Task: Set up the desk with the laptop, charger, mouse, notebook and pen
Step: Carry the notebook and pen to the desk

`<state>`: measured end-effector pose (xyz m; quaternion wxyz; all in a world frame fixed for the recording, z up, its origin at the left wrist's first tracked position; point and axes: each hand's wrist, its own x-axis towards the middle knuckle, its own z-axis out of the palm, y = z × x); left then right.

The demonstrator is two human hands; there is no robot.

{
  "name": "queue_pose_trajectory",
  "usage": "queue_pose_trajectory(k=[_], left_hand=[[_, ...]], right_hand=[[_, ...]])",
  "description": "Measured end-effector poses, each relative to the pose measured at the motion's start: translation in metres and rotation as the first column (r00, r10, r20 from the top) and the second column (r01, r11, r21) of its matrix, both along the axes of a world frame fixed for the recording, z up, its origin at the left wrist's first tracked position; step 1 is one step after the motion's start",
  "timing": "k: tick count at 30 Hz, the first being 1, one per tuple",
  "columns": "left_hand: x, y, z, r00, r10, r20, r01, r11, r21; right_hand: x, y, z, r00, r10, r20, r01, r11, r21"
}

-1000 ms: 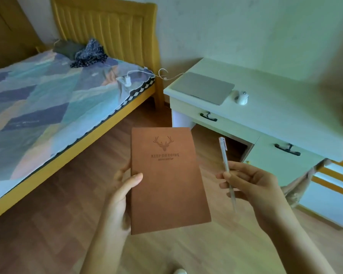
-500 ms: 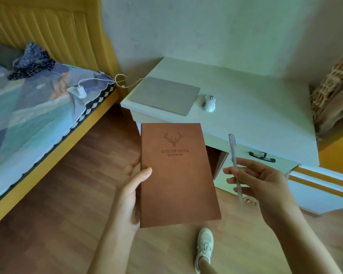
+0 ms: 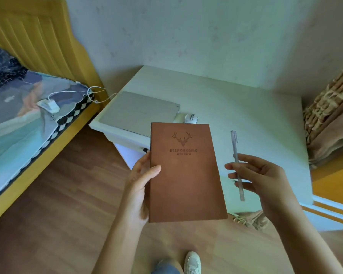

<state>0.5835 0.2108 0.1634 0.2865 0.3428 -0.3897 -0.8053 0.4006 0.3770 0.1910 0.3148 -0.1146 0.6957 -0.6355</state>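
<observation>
My left hand (image 3: 140,186) grips the left edge of a brown notebook (image 3: 184,175) stamped with a deer head, held upright in front of me. A clear pen (image 3: 237,165) stands almost vertical in the fingers of my right hand (image 3: 261,180). Both hover over the near edge of the white desk (image 3: 246,119). On the desk's left part lies the closed grey laptop (image 3: 137,112), with the white mouse (image 3: 191,118) just right of it, partly hidden by the notebook. The white charger (image 3: 49,105) rests on the bed, its cable running to the laptop.
A yellow-framed bed (image 3: 28,115) with a patterned cover stands at the left, close to the desk. A desk drawer handle (image 3: 145,150) peeks out beside the notebook. A brown curtain (image 3: 329,115) hangs at the right. My shoe (image 3: 192,262) is on the wooden floor.
I have walked closer to the desk, which now fills more of the view. Both hands keep the same hold on notebook and pen and now sit over the desk's near edge.
</observation>
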Motion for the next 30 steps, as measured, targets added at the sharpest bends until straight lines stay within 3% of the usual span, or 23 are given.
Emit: queue_pose_trajectory(k=[11,19,30], left_hand=[[-0.132,-0.073,-0.022,0.977,-0.199,0.072,0.191,0.976,0.107],[-0.238,-0.138,-0.081,0.880,-0.442,0.175,0.410,0.892,0.189],[-0.323,-0.160,-0.156,0.766,-0.555,0.324,0.474,0.829,0.297]], right_hand=[[-0.090,-0.051,-0.037,0.985,-0.175,-0.001,0.174,0.982,0.078],[-0.161,-0.104,-0.093,0.931,-0.364,0.012,0.354,0.913,0.205],[-0.215,-0.125,-0.159,0.850,-0.523,0.058,0.482,0.818,0.314]])
